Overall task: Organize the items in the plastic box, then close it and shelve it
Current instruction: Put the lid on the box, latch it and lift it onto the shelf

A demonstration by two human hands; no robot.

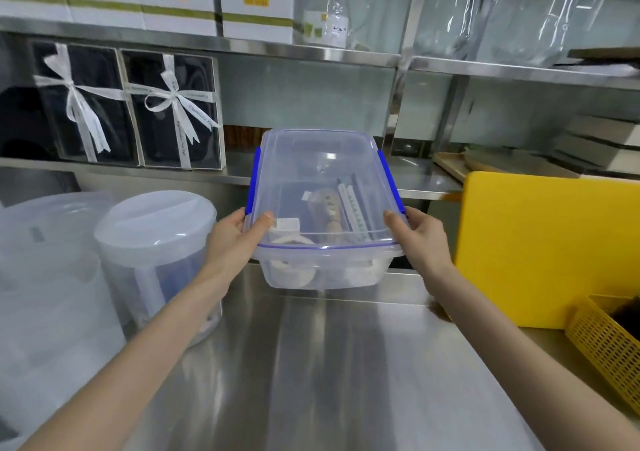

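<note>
A clear plastic box (322, 173) with a lid on it and blue side latches is lifted above the steel counter (329, 364), level with the lower shelf (415, 176). Through the lid I see packets, pens and small white items lying inside. My left hand (235, 239) grips the box's near left corner, thumb on the lid. Gripping the near right corner in the same way is my right hand (419, 239). The box's far end reaches over the shelf edge.
Two black gift boxes with white ribbons (131, 104) stand on the shelf to the left. A round translucent tub (156, 260) sits on the counter at left. A yellow cutting board (547, 246) and a yellow basket (609, 343) are at right. Wooden boards lie on the shelf at right.
</note>
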